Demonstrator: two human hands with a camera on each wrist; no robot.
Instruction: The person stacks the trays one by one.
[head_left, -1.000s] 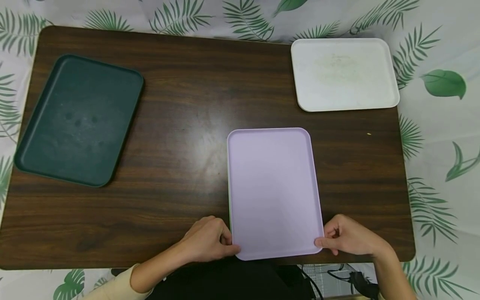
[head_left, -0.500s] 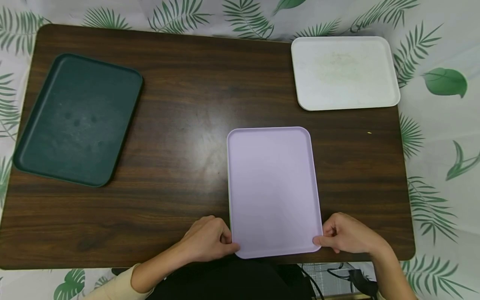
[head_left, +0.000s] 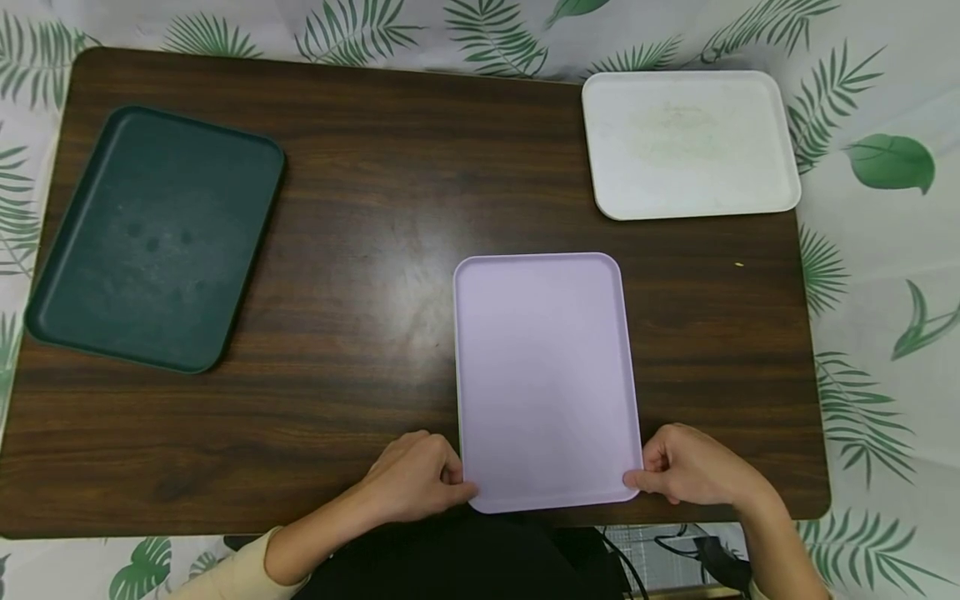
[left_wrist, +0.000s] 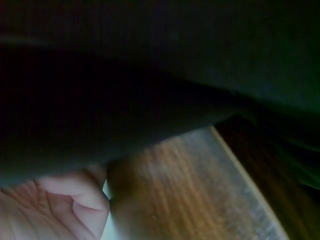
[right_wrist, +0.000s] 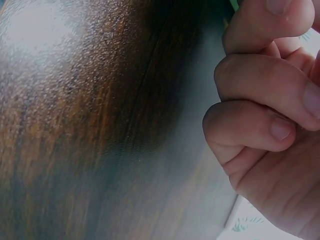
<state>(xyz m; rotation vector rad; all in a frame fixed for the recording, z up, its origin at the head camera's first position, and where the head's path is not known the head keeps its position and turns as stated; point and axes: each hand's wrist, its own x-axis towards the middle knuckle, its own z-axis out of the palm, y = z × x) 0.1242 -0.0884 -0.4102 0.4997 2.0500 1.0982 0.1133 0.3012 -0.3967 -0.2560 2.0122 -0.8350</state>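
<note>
A lilac rectangular tray (head_left: 546, 383) lies lengthwise at the front of the dark wooden table, its near edge close to the table's front edge. My left hand (head_left: 420, 477) pinches its near left corner, thumb on the rim and fingers curled beneath. At the near right corner, my right hand (head_left: 697, 467) grips the rim the same way. The left wrist view is mostly dark; part of the left hand (left_wrist: 65, 205) shows at its lower left. Curled fingers of the right hand (right_wrist: 265, 115) fill the right side of the right wrist view, which shows no tray surface.
A dark green tray (head_left: 161, 242) lies at an angle on the table's left side. At the back right corner rests a white tray (head_left: 690, 146), slightly past the table edge. Leaf-printed cloth surrounds the wooden table (head_left: 360, 250). Black cables (head_left: 720, 567) hang below the front edge.
The lilac tray's near edge has shifted slightly away from me, and its near right corner slightly left with the right hand. The green sliver along its left side no longer shows.
</note>
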